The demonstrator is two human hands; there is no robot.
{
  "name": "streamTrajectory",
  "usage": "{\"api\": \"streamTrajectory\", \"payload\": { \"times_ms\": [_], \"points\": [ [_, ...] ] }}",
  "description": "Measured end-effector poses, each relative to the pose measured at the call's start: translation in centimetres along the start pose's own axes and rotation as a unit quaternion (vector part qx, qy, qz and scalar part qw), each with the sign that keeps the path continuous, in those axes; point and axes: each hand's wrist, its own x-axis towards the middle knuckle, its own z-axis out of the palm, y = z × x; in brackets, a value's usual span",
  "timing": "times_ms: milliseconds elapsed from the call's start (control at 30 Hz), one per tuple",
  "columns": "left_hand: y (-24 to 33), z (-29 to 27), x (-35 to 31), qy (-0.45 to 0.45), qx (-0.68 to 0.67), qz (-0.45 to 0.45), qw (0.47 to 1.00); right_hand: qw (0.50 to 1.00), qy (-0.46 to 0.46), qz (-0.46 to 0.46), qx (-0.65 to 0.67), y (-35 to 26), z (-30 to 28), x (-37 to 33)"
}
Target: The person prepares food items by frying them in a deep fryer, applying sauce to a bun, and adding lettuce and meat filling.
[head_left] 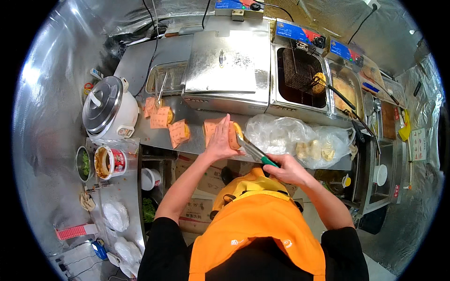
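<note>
My left hand point(221, 143) holds an orange printed paper bag point(211, 125) at the front of the steel counter, fingers long across it and thumb toward the right. My right hand point(287, 169) is closed round the green grip of metal tongs point(253, 149). The tongs' tips meet a golden-brown piece of food point(238, 129) at the bag's right edge; how far it sits inside is hidden. To the left lie a filled paper bag point(178, 133), another filled bag point(161, 117) and a smaller orange paper piece point(149, 107).
Clear plastic bags point(276, 133) holding pale rounds lie right of my hands. Behind stand a lidded steel fryer point(220, 61) and an open fryer point(280, 89) with dark oil and a wire basket point(297, 70). A white cooker point(119, 110) and sauce tub point(118, 164) stand left.
</note>
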Motion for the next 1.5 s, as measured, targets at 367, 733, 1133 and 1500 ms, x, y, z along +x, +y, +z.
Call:
{"api": "streamTrajectory", "payload": {
  "times_ms": [367,733,1133,1500],
  "points": [
    [3.8,0.4,1.6,0.111,0.009,-0.061,0.992,0.975,0.090,-0.136,-0.151,0.8,1.0,-0.1],
    [3.0,-2.9,2.6,0.137,-0.066,-0.030,0.988,0.919,0.175,-0.167,-0.313,-0.1,0.4,-3.5],
    [2.9,-3.2,2.3,0.101,-0.057,-0.046,0.992,0.944,0.095,-0.145,-0.282,-0.7,-0.5,-3.5],
    [4.4,-1.2,0.7,0.002,-0.046,0.074,0.996,0.963,0.011,-0.060,-0.262,-0.5,0.6,-0.8]
  ]
}}
